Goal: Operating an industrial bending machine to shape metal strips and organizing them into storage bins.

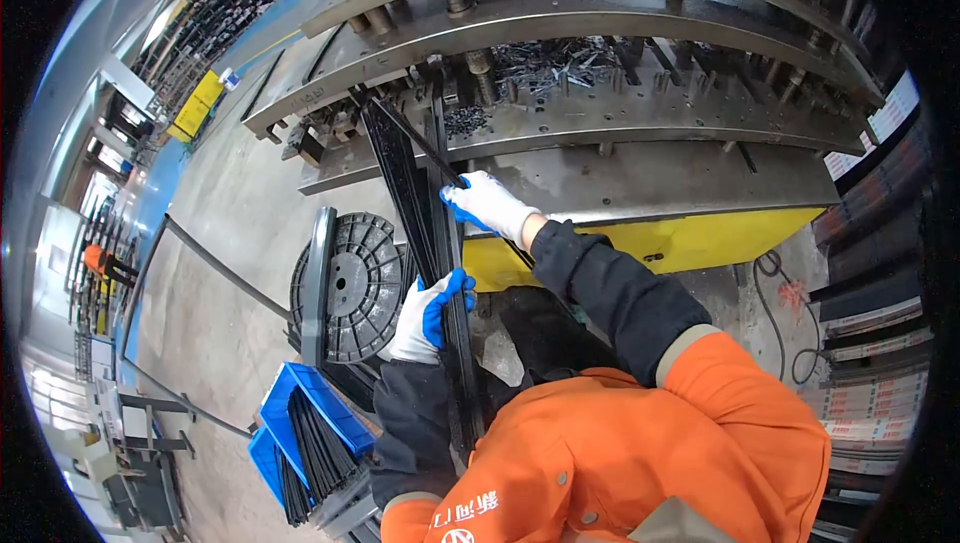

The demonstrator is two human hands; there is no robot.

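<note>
Both of my hands wear white gloves with blue palms. Long, thin black strips [398, 178] lie side by side in a bundle that slants from the edge of the steel tooling down toward my lap. My left hand [430, 318] is wrapped round the lower part of this bundle. Further up and to the right, my right hand [488, 205] is closed on a single black strip [420, 143], which crosses over the others. The strips' far ends reach in among the steel plates [560, 158] of the tooling, where their tips are hard to make out.
Metal offcuts [550, 63] are heaped between the plates, above a yellow base [640, 248]. To my left stand a black spool [375, 288] and blue trays [285, 383] holding black strips. A cable [775, 323] lies on the floor at right. Another person [97, 259] is far left.
</note>
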